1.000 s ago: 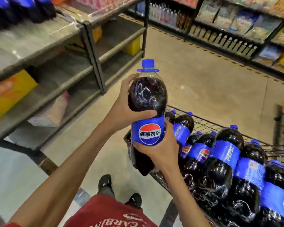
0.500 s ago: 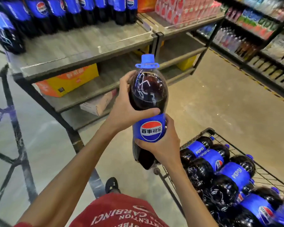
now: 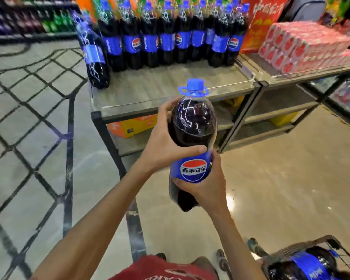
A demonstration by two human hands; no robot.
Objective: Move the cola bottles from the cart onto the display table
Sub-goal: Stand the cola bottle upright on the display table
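I hold a large cola bottle [image 3: 192, 126] with a blue cap and blue label upright in front of me, above the floor and short of the display table [image 3: 170, 85]. My left hand [image 3: 162, 144] wraps its upper body from the left. My right hand [image 3: 206, 184] grips it at the label and lower part. A row of several cola bottles [image 3: 166, 37] stands along the table's back, one more [image 3: 95, 55] at its left edge. The cart [image 3: 303, 259] with cola bottles lying in it shows at the bottom right corner.
Pink shrink-wrapped packs [image 3: 303, 47] sit on the adjoining table to the right, an orange-red sign [image 3: 261, 21] behind them. Yellow boxes [image 3: 133, 126] rest on the lower shelf. Bare wood tabletop lies in front of the bottle row. Floor has dark diagonal lines at left.
My view has swung left and up from the cart toward the display table, which now sits straight ahead. The bottle stays gripped in both hands; the cart has slid to the bottom right corner.
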